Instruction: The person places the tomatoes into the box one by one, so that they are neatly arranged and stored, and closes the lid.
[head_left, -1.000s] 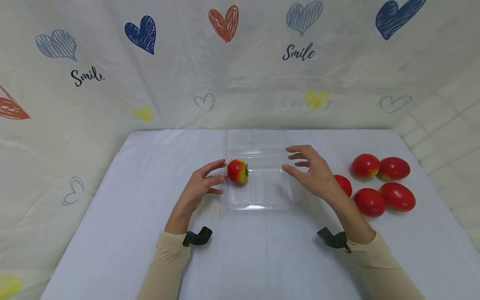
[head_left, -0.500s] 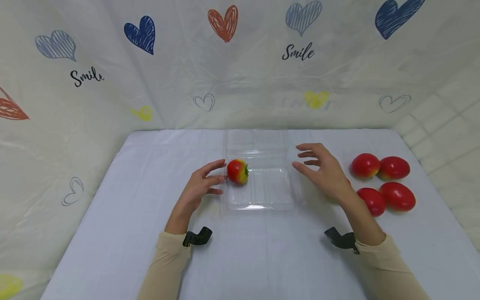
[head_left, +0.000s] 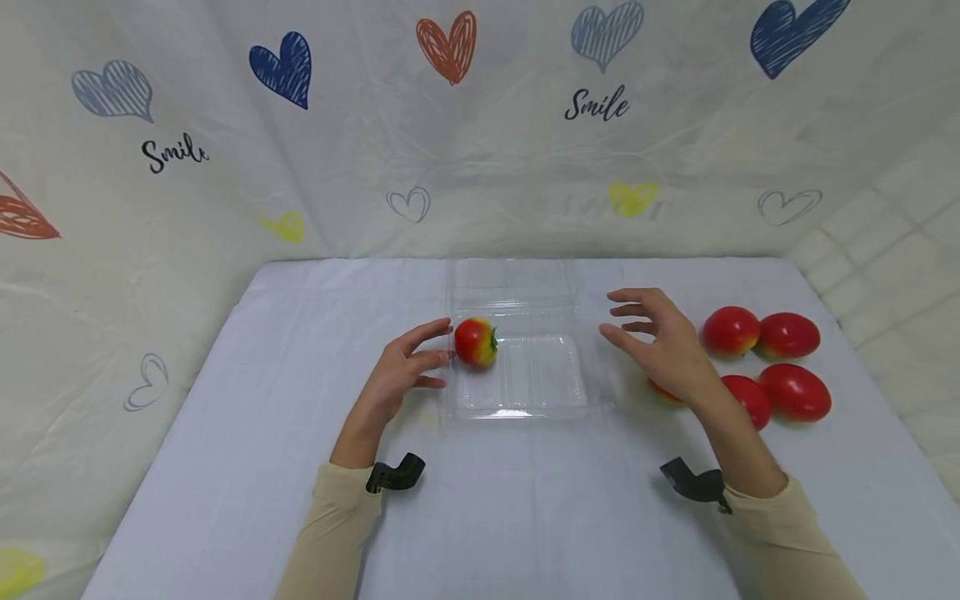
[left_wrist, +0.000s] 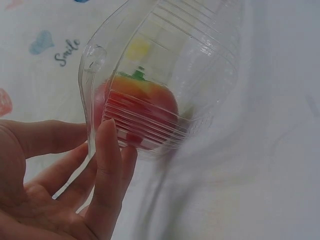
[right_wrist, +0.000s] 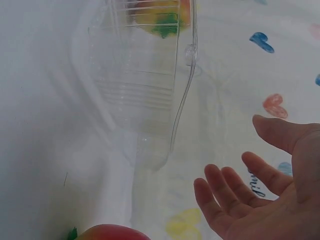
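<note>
A clear plastic clamshell container (head_left: 540, 375) lies opened on the table, its lid (head_left: 513, 279) folded back. Inside, at its left end, sits a red and yellow tomato (head_left: 475, 342) with a green calyx, also seen through the ribbed wall in the left wrist view. My left hand (head_left: 401, 367) holds the container's left rim between thumb and fingers (left_wrist: 107, 150). Right of the container my right hand (head_left: 660, 346) hovers with its fingers spread and slightly bent, holding nothing. It partly covers one red fruit (head_left: 663, 390) beneath it.
Several more glossy red fruits (head_left: 795, 392) are grouped at the right of the table, some touching. A white cloth (head_left: 525, 517) covers the table. Behind stands a pale curtain (head_left: 495, 133) with printed hearts. Each wrist carries a black camera mount (head_left: 397, 472).
My right hand has moved right, away from the container's right edge and over the nearest red fruit. The left hand, the container and the tomato in it have stayed put.
</note>
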